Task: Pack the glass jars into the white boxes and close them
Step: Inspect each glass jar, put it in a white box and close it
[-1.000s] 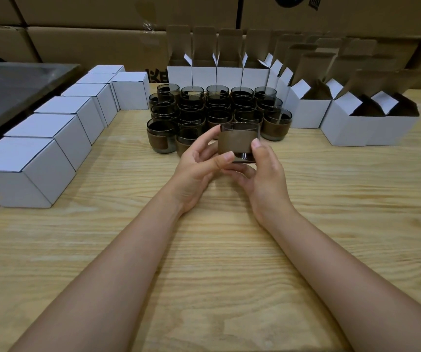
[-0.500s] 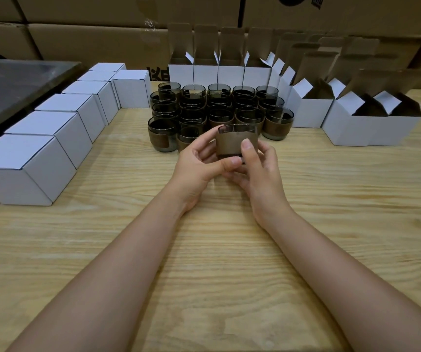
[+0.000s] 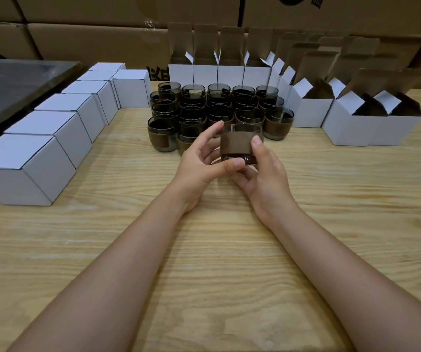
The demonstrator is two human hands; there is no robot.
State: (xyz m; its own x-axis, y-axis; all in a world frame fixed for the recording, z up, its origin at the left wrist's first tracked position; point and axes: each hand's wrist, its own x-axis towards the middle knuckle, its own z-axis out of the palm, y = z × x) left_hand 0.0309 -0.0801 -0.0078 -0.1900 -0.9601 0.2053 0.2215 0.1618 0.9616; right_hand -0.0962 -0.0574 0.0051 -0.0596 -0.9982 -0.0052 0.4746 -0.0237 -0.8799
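Both hands on one jar (image 3: 242, 142), held upright just above the tabletop (image 3: 204, 250), right in front of the other jars (image 3: 217, 107). Left hand (image 3: 199, 161) pinches it, thumb at the base and fingers round the far side. Right hand (image 3: 265, 174) grips it too, thumb on the brown sleeve (image 3: 232, 148), fingers under the base. Step in hand, my read: carry the jar to an open box and lower it in. To do it well, keep it upright, support the base, pass it to one hand so the other can steady the box, go straight down between the raised flaps, don't let the sleeve slip. Nearest open boxes (image 3: 349, 125) sit to the right, well apart from the jar, bare tabletop between. Watch the other jars, packed touching, just behind the fingers and easy to knock. Upright flaps could catch the rim. Closed boxes (image 3: 26, 168) line the left side, cartons (image 3: 102, 39) wall the back. Most open room is the near tabletop under the forearms.
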